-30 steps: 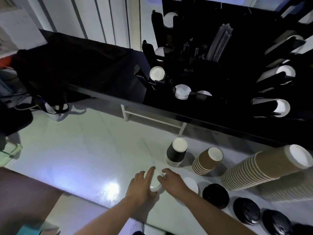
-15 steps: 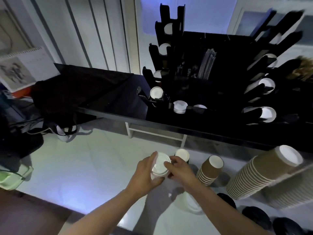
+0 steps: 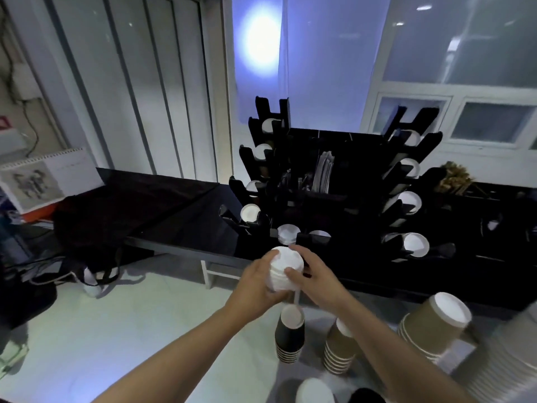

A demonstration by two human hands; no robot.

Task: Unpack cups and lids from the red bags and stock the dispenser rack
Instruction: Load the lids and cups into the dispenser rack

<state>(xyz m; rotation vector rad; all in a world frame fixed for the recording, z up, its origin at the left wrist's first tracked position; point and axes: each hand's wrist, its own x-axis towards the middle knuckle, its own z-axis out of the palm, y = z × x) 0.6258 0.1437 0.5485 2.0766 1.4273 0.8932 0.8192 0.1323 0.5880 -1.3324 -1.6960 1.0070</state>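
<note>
A short stack of white lids (image 3: 283, 269) is held up in front of the black dispenser rack (image 3: 334, 184). My left hand (image 3: 255, 283) grips the stack from the left and below. My right hand (image 3: 313, 274) pinches it from the right, thumb on the lid's front. The stack is just below the rack's lowest front slots, where white lids (image 3: 288, 232) show. On the floor below stand a stack of black cups (image 3: 289, 335) and a short stack of brown cups (image 3: 340, 347).
A tall leaning stack of brown cups (image 3: 433, 324) lies at lower right beside a paler stack (image 3: 499, 362). A white lid pile (image 3: 315, 391) sits at the bottom edge. The rack stands on a black table (image 3: 180, 216). Dark bags (image 3: 87, 228) lie at left.
Both hands have lifted the white lid stack from the floor up toward the rack's lower front. The view has tilted upward.
</note>
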